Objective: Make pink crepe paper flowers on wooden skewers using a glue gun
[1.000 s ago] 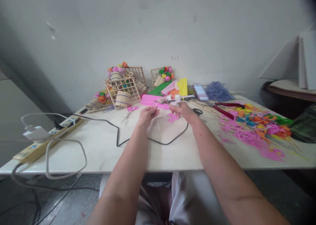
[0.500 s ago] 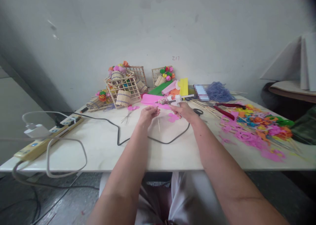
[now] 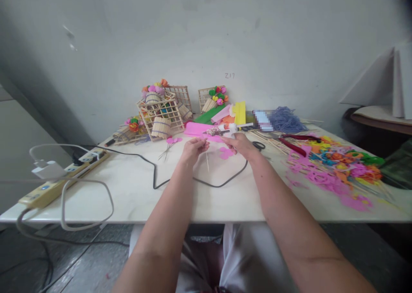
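Note:
My left hand (image 3: 192, 149) is pinched closed on a thin wooden stick (image 3: 207, 161) that hangs down toward the table, with a small pink piece at its top. My right hand (image 3: 242, 146) is closed round a glue gun (image 3: 222, 132) whose nozzle points left at the stick's top. The gun's black cord (image 3: 222, 182) loops across the white table (image 3: 135, 194). Pink cut-out petals (image 3: 226, 152) lie just under my right hand.
Stick-built baskets with paper flowers (image 3: 160, 110) stand at the back. Scissors (image 3: 258, 146), red pliers (image 3: 294, 142), purple yarn (image 3: 285, 119) and a heap of coloured paper flowers (image 3: 334, 166) lie to the right. A power strip (image 3: 61, 179) with cables lies at the left edge.

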Action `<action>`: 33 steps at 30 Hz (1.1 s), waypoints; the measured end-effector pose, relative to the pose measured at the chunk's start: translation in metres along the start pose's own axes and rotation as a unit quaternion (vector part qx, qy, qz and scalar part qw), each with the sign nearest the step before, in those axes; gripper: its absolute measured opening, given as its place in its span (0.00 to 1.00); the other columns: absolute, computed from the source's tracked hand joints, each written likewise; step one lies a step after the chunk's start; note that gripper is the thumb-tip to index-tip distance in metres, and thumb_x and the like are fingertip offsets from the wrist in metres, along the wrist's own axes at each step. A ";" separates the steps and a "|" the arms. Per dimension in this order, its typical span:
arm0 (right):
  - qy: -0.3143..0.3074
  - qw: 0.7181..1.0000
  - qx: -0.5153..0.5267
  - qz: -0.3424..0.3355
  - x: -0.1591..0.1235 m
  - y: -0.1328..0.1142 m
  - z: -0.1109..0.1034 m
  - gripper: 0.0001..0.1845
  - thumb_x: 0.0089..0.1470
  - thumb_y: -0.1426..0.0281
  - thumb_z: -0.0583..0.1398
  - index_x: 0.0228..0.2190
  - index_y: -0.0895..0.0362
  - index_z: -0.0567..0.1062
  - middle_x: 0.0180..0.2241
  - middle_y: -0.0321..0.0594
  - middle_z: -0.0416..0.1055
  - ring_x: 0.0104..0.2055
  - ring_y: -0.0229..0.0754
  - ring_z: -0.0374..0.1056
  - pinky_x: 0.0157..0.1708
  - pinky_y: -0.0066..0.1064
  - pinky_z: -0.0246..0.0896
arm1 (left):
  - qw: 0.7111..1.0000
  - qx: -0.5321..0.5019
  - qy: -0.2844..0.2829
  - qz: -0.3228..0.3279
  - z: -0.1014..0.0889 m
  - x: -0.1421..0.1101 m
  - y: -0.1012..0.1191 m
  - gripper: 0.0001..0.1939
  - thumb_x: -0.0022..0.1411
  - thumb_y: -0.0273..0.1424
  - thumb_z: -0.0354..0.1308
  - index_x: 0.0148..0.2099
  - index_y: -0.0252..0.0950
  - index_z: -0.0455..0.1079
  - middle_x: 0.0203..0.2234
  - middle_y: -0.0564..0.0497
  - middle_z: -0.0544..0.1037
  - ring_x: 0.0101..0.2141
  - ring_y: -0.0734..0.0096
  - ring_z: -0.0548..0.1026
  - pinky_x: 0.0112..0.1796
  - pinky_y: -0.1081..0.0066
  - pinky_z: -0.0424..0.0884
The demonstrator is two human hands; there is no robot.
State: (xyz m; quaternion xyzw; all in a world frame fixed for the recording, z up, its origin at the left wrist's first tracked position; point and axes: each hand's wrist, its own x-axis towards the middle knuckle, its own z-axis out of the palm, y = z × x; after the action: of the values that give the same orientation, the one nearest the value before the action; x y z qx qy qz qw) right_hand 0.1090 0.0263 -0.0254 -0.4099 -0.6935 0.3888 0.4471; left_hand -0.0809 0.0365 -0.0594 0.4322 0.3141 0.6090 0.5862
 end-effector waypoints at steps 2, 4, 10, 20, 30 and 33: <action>0.004 1.000 0.000 0.003 0.000 0.000 0.000 0.20 0.41 0.55 0.59 0.16 0.58 0.62 0.13 0.31 0.57 0.13 0.30 0.53 0.12 0.24 0.49 | 1.000 -0.002 -0.003 -0.001 0.000 0.000 0.000 0.09 0.42 0.27 0.64 0.26 0.28 0.68 0.21 0.49 0.74 0.21 0.78 0.71 0.25 0.77 0.67; 0.006 1.000 0.000 0.005 0.001 0.001 0.000 0.21 0.41 0.55 0.59 0.16 0.58 0.62 0.13 0.32 0.57 0.13 0.30 0.53 0.12 0.24 0.49 | 1.000 -0.004 -0.007 -0.001 0.000 0.000 0.000 0.09 0.42 0.27 0.64 0.26 0.28 0.68 0.21 0.49 0.74 0.21 0.78 0.71 0.25 0.77 0.67; 0.008 1.000 -0.005 -0.001 0.000 0.001 0.000 0.20 0.41 0.55 0.59 0.16 0.59 0.62 0.13 0.32 0.57 0.13 0.30 0.53 0.12 0.24 0.49 | 1.000 -0.002 -0.003 0.003 0.001 -0.001 0.000 0.09 0.42 0.27 0.64 0.27 0.28 0.68 0.21 0.49 0.73 0.21 0.79 0.71 0.25 0.77 0.67; 0.006 1.000 -0.012 0.004 0.000 -0.001 0.001 0.19 0.41 0.56 0.59 0.17 0.58 0.62 0.13 0.31 0.56 0.13 0.30 0.52 0.11 0.23 0.48 | 1.000 -0.004 0.001 -0.001 0.001 -0.001 0.000 0.09 0.43 0.27 0.64 0.27 0.28 0.68 0.21 0.49 0.73 0.21 0.79 0.71 0.25 0.78 0.67; 0.009 0.999 -0.031 0.013 -0.001 -0.005 0.001 0.19 0.41 0.56 0.59 0.17 0.59 0.63 0.13 0.32 0.57 0.13 0.30 0.53 0.12 0.23 0.48 | 1.000 -0.006 -0.001 0.005 -0.002 0.001 -0.002 0.10 0.42 0.28 0.64 0.27 0.28 0.68 0.22 0.48 0.74 0.21 0.79 0.71 0.25 0.78 0.67; 0.006 0.999 -0.034 0.005 -0.002 -0.006 0.001 0.19 0.42 0.57 0.59 0.16 0.59 0.62 0.13 0.31 0.56 0.13 0.30 0.53 0.13 0.23 0.49 | 1.000 -0.007 -0.004 0.001 -0.002 0.001 -0.002 0.11 0.42 0.28 0.64 0.28 0.27 0.68 0.22 0.48 0.74 0.21 0.79 0.71 0.26 0.78 0.67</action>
State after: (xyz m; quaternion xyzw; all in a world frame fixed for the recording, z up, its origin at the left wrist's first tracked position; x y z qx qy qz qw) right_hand 0.1068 0.0221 -0.0209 -0.4308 -0.7014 0.3652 0.4349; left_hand -0.0813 0.0382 -0.0620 0.4307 0.3070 0.6101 0.5900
